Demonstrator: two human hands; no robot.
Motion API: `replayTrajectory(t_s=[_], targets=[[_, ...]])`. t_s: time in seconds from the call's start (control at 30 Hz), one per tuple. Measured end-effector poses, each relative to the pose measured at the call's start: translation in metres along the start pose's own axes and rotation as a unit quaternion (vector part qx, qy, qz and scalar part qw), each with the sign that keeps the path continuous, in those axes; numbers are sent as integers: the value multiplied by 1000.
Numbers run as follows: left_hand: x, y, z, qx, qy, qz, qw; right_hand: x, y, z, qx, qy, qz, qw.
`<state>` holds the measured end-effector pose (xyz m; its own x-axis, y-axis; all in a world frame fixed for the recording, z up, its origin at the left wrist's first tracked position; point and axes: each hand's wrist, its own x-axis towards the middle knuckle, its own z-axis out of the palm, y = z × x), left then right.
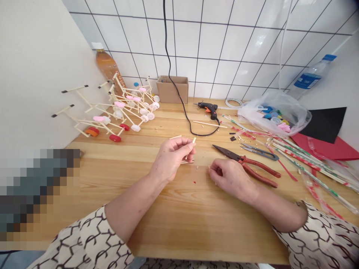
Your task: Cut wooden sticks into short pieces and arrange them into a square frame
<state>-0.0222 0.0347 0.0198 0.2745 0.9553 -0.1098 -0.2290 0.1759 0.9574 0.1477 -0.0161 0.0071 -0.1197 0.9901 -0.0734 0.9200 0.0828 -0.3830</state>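
Head view: the left hand pinches a thin pale wooden stick between thumb and fingertips, lifted just above a light pine workbench. Its fingers press close together, a tight grip that keeps the stick steady, with both ends showing past the fingertips. The right hand rests on the bench, fingers curled inward; whether they hold anything tiny cannot be told. Red-handled steel pliers lie just beside it, and short wooden sticks lie beneath the left hand.
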Motion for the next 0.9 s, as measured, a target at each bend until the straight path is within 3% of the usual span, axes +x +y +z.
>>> replayTrajectory(t_s=[0.3,0.6,0.9], targets=[[0,-4,1,6,-9,-13,1000,1,-1,-4,-17,-4,7,1000],[3,-3,-3,1,-1,-12,1000,3,8,-12,-123,0,22,992],[6,-4,-6,2,19,-14,1000,2,4,-14,-103,-15,6,995]])
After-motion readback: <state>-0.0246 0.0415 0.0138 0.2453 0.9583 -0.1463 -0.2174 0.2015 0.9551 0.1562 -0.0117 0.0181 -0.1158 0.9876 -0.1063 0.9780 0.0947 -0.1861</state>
